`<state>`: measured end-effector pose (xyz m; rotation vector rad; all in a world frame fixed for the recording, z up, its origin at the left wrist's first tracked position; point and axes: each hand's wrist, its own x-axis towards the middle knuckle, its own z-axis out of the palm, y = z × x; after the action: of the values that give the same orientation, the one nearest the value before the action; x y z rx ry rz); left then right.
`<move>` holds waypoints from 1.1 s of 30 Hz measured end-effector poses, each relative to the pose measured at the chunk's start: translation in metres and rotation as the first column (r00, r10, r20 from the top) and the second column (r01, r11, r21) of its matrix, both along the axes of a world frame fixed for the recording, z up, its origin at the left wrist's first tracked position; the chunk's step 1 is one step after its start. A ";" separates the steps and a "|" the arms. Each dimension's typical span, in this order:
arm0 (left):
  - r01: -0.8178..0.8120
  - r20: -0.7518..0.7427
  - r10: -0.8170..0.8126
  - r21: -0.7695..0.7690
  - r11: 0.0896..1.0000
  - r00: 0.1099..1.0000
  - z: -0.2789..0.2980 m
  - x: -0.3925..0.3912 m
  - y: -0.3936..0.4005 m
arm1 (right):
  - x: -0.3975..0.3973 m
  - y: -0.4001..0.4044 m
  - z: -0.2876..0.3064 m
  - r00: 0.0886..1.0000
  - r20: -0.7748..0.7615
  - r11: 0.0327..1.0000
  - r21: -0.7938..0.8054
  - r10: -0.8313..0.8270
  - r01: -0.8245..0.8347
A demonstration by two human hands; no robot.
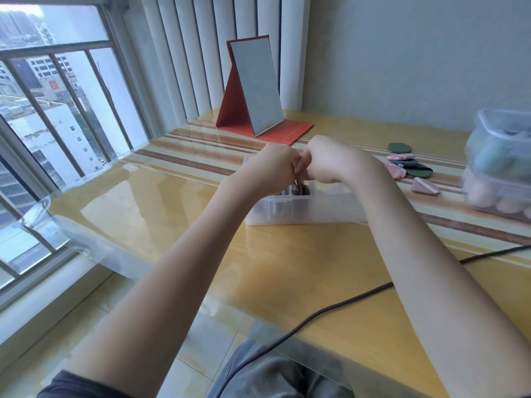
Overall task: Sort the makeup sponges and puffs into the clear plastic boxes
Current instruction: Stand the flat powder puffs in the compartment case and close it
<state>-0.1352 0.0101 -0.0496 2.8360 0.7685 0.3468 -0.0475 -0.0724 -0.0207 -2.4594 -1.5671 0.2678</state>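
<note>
A clear plastic box [290, 209] with dividers stands mid-table, with dark and brown puffs [300, 188] upright in its left part. My left hand [273, 165] and my right hand [324, 160] meet just above it, fingers curled down into the box. What the fingers hold is hidden. Loose green and pink puffs [408, 163] lie to the right, and a pink wedge puff [424, 186] sits nearer me. At the far right, two stacked clear boxes [500, 168] hold teal and pink sponges.
A red folding mirror [255, 87] stands at the back of the table. A dark cable [330, 310] runs across the near table surface towards the right edge. A barred window is on the left, and vertical blinds hang behind the mirror.
</note>
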 end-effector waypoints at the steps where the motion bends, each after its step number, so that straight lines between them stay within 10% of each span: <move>1: -0.009 0.019 0.009 -0.037 0.999 1.000 0.001 -0.001 0.001 | 0.001 -0.003 0.003 0.998 -0.058 1.000 -0.006 0.016 -0.016; 15: -0.016 -0.189 0.037 0.112 0.994 0.981 -0.005 -0.004 -0.009 | -0.011 0.000 -0.001 0.959 0.283 0.966 -0.249 -0.004 0.077; 33: -0.031 -0.302 0.049 0.064 0.997 0.952 0.010 0.021 -0.011 | 0.002 -0.008 0.002 0.997 -0.081 0.992 -0.127 -0.019 0.009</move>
<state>-0.1145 -0.0009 -0.0395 2.9720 0.8853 -0.0682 -0.0457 -0.0801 -0.0187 -2.5178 -1.5434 0.4738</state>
